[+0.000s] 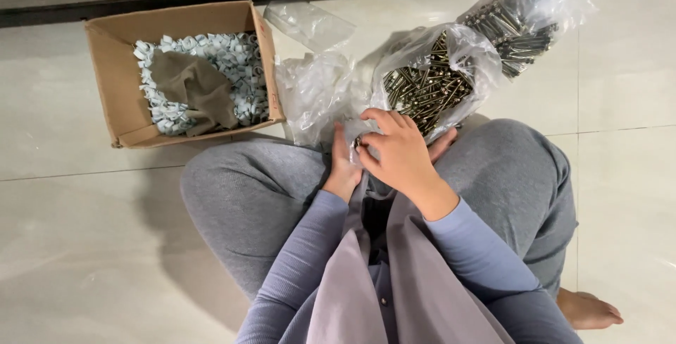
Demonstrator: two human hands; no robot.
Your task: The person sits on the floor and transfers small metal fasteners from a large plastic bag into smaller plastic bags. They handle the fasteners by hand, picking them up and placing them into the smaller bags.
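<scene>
Two clear plastic bags of metal screws [429, 90] lie on the tiled floor [84, 231]; a cardboard box [116, 83] holds pale plastic clips [243, 69] and a brown cloth [193, 90]. Right hand [401, 157] curls over the left hand [343, 168], fingertips pinching a small metal piece [357, 143] above the lap.

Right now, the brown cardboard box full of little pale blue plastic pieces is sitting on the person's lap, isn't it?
Not quite. The head view shows the brown cardboard box of little pale blue plastic pieces sitting on the pale tiled floor, beside the person's knee, not on the lap.
</scene>
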